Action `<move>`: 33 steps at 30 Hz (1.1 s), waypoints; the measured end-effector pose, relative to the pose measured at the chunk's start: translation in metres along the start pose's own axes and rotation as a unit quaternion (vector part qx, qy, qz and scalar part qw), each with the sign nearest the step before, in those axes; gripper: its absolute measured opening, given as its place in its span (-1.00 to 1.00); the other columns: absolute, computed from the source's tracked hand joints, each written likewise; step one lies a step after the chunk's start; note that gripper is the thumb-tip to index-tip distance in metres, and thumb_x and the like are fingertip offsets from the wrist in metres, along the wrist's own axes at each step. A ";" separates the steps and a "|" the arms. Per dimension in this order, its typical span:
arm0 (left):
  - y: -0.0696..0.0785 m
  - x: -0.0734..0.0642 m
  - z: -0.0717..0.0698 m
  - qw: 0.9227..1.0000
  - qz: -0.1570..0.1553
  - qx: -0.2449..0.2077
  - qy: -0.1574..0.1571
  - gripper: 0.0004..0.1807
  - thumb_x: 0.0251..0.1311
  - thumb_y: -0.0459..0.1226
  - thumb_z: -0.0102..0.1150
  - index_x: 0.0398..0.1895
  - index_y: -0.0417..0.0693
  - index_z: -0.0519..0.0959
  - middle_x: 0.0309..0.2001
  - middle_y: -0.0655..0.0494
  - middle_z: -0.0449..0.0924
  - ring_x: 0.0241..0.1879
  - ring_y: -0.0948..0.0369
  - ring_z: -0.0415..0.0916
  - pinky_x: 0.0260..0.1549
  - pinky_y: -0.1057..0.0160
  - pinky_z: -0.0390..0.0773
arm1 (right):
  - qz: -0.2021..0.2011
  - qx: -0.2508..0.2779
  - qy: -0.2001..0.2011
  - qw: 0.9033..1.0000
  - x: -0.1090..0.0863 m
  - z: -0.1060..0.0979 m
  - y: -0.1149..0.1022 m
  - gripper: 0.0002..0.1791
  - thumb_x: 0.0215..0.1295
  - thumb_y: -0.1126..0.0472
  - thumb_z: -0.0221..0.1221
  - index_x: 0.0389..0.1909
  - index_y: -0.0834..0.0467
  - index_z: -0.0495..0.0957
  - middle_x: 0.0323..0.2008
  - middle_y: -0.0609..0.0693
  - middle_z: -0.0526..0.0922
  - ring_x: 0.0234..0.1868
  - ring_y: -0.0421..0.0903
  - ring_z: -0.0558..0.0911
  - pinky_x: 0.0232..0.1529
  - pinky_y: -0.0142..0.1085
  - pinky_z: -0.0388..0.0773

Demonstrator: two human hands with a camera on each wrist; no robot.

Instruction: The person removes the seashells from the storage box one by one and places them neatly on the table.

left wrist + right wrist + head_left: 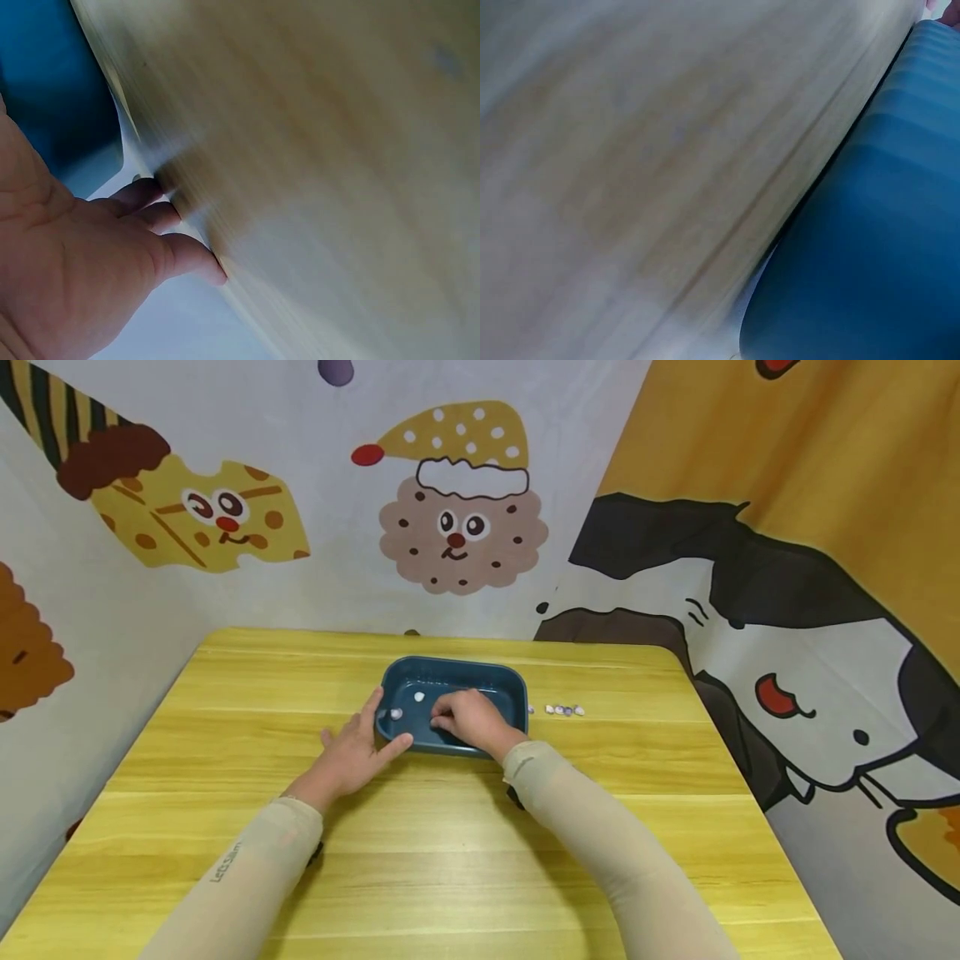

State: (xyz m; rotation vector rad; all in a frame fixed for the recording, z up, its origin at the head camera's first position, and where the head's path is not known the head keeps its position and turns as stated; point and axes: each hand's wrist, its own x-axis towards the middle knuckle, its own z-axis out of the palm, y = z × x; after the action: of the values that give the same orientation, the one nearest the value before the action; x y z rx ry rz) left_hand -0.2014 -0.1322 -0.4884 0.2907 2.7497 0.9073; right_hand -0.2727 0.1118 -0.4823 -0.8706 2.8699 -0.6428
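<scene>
A dark blue rectangular basin (450,670) stands on the table in the head view. Inside, at its left end, lie a white pebble-like piece (419,697) and a pale purplish one (396,714). At the basin's front left corner is my left hand (351,758), fingers straight and spread along the outside, thumb by the front rim. My right hand (471,718) reaches in over the front rim, its fingers curled and thumb and forefinger close together. Whether something small is between them is hidden. The right wrist view shows only the basin's outer wall (855,255) and table.
Several small white and purple pieces (564,711) lie in a short row on the table, right of the basin; another (531,710) sits close by its right wall. The yellow wood-grain table (450,852) ends at a printed cloth (300,602) behind.
</scene>
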 end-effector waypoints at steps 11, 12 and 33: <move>-0.002 -0.001 0.002 1.000 0.001 0.005 0.003 0.15 0.48 0.47 -0.19 0.76 0.19 -0.53 0.74 -0.32 -0.12 0.66 -0.42 -0.02 0.36 -0.78 -0.34 | 0.015 0.017 -0.018 1.000 -0.002 -0.004 -0.003 -0.77 0.53 0.20 0.30 0.09 0.08 0.81 0.06 -0.02 0.85 0.16 -0.07 0.80 0.22 -0.17 0.72; -0.001 -0.002 0.002 1.000 0.000 0.005 0.002 0.15 0.48 0.47 -0.19 0.76 0.19 -0.53 0.74 -0.32 -0.13 0.66 -0.42 -0.02 0.36 -0.78 -0.34 | 0.016 0.020 -0.019 1.000 -0.002 -0.004 -0.002 -0.77 0.53 0.22 0.30 0.09 0.09 0.81 0.07 -0.02 0.85 0.17 -0.07 0.79 0.22 -0.17 0.72; 0.001 -0.001 0.003 1.000 -0.006 0.016 -0.007 0.12 0.46 0.51 -0.28 0.77 0.22 -0.50 0.71 -0.36 -0.05 0.66 -0.45 -0.09 0.37 -0.78 -0.39 | 0.024 0.091 0.122 0.988 -0.023 -0.029 0.008 -0.77 0.52 0.12 0.31 0.06 0.06 0.82 0.01 -0.03 0.85 0.00 -0.13 0.83 0.00 -0.29 0.78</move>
State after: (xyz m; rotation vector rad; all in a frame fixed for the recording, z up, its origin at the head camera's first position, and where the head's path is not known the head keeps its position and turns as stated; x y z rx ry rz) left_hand -0.1995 -0.1297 -0.4900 0.2834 2.7532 0.8554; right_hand -0.2632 0.1408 -0.4597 -0.7416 2.9678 -1.0541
